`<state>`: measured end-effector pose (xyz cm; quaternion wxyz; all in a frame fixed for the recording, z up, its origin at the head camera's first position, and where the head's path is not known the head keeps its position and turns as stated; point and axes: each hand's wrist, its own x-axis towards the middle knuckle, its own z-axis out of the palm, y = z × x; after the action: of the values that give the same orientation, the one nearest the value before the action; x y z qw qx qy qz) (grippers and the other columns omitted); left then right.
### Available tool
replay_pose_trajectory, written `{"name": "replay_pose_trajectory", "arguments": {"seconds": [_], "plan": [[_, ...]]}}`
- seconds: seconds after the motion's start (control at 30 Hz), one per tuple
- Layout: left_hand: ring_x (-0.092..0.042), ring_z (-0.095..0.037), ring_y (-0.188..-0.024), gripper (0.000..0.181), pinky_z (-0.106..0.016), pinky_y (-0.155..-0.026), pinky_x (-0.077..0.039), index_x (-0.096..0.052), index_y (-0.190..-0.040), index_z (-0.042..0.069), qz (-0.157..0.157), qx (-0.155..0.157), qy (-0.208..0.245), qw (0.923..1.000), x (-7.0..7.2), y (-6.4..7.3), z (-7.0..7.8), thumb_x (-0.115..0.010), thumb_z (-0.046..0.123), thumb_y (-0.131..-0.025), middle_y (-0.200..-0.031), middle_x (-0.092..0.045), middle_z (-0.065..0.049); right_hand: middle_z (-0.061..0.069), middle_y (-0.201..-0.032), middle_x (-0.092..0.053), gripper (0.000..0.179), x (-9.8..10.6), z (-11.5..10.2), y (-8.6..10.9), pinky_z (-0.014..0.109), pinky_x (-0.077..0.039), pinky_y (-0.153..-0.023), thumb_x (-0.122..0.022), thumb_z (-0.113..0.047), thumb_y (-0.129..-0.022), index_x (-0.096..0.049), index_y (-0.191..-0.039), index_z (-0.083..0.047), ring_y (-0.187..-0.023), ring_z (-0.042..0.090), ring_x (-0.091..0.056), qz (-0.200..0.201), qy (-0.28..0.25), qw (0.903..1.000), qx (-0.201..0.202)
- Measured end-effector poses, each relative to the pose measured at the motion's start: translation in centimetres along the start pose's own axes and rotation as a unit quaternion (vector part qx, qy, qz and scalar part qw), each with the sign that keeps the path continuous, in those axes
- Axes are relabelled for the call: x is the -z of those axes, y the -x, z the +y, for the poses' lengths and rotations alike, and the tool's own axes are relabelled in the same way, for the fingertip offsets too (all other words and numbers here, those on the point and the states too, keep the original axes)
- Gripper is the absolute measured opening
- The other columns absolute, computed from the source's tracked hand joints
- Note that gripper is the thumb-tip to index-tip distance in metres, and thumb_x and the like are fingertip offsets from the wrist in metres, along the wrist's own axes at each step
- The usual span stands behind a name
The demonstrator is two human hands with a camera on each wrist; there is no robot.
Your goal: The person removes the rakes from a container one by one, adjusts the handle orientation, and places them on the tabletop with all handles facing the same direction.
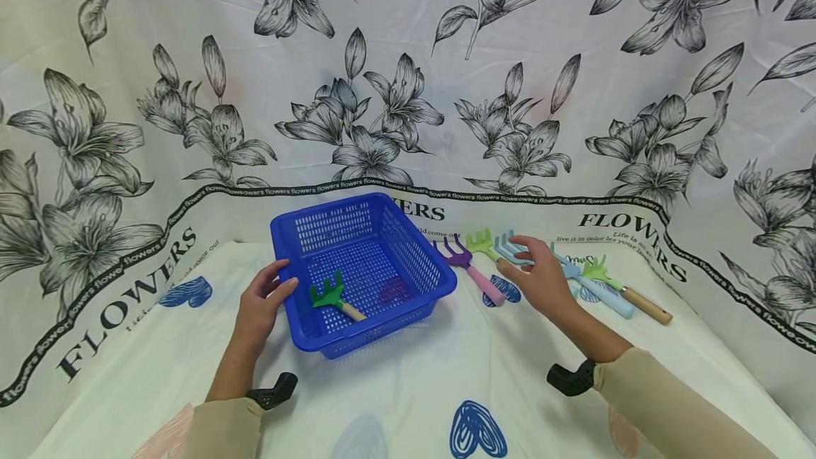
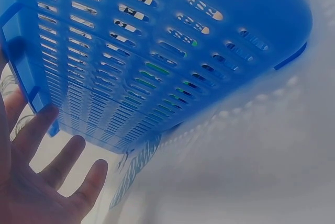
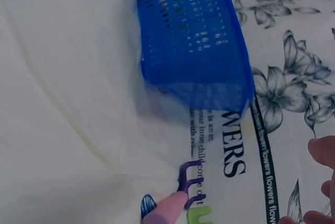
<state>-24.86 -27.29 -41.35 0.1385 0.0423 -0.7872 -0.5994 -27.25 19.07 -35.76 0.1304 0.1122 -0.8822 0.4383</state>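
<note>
A blue plastic basket (image 1: pixel 366 335) stands on the cloth; a small green rake (image 1: pixel 328 295) with a pale wooden handle lies inside it. My left hand (image 1: pixel 263 299) is at the basket's left rim, thumb at the edge; in the left wrist view its fingers (image 2: pixel 65 161) are spread beside the perforated wall. My right hand (image 1: pixel 535 278) hovers over a row of toy garden tools, fingers loosely bent and holding nothing. Under its fingertips is a light green rake (image 1: pixel 481 243), partly hidden, and a light blue rake (image 1: pixel 506 248). To their left lies a purple fork with a pink handle (image 1: pixel 487 285).
Right of the hand lie another light blue tool (image 1: pixel 602 292) and a light green rake with a wooden handle (image 1: pixel 644 304). A flower-printed curtain (image 1: pixel 408 6) rises behind. White cloth with printed hearts (image 1: pixel 477 429) covers the surface in front.
</note>
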Motion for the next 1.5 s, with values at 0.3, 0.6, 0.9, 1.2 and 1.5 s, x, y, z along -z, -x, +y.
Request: {"name": "replay_pose_trajectory", "arguments": {"seconds": [0.3, 0.6, 0.9, 1.2, 1.5], "plan": [[-0.024, -0.037, -0.143, 0.06, -0.062, -0.107, -0.028, -0.038, -0.149, 0.019, 0.001, 0.003, -0.005, 1.0, 0.0, 0.0, 0.0, -0.061, 0.035, -0.096, -0.158, -0.026, -0.007, 0.012, -0.136, -0.048, 0.057, -2.3, -1.9, -0.3, 0.052, -0.049, -0.092, -0.073, -0.028, -0.088, -0.049, -0.137, -0.013, -0.116, 0.033, -0.055, -0.022, -0.008, 0.9976, 0.066], [-0.024, -0.037, -0.143, 0.061, -0.063, -0.107, -0.028, -0.038, -0.15, 0.018, -0.002, 0.001, -0.009, 1.0, 0.0, 0.0, 0.0, -0.06, 0.037, -0.096, -0.159, -0.025, -0.008, 0.009, -0.132, -0.053, 0.056, -4.5, -3.5, -0.6, 0.048, -0.051, -0.09, -0.075, -0.025, -0.087, -0.05, -0.135, -0.011, -0.112, 0.026, -0.059, -0.036, -0.011, 0.9854, 0.166], [-0.022, -0.037, -0.144, 0.063, -0.063, -0.107, -0.026, -0.035, -0.151, 0.02, -0.005, 0.006, -0.01, 0.9999, 0.1, -0.1, -0.1, -0.06, 0.037, -0.096, -0.16, -0.022, -0.007, 0.008, -0.135, -0.05, 0.059, -6.7, -5.0, -0.7, 0.049, -0.053, -0.086, -0.075, -0.025, -0.087, -0.047, -0.137, -0.014, -0.113, 0.032, -0.061, -0.057, -0.036, 0.9814, 0.18], [-0.024, -0.039, -0.142, 0.064, -0.065, -0.105, -0.028, -0.037, -0.149, 0.018, -0.001, -0.003, -0.012, 0.9999, 0.0, -0.1, -0.3, -0.061, 0.041, -0.095, -0.159, -0.025, -0.009, 0.004, -0.143, -0.043, 0.061, -9.0, -7.1, -0.4, 0.044, -0.053, -0.089, -0.075, -0.029, -0.087, -0.046, -0.14, -0.019, -0.117, 0.024, -0.057, -0.091, -0.014, 0.9822, 0.164], [-0.022, -0.038, -0.143, 0.066, -0.064, -0.106, -0.027, -0.036, -0.15, 0.02, -0.003, 0.002, -0.016, 0.9999, 0.0, 0.0, 0.1, -0.06, 0.045, -0.094, -0.159, -0.023, -0.007, 0.005, -0.146, -0.04, 0.071, -11.4, -9.0, 0.1, 0.036, -0.055, -0.085, -0.076, -0.035, -0.085, -0.041, -0.145, -0.02, -0.116, 0.023, -0.057, -0.124, 0.023, 0.9821, 0.14]]}}
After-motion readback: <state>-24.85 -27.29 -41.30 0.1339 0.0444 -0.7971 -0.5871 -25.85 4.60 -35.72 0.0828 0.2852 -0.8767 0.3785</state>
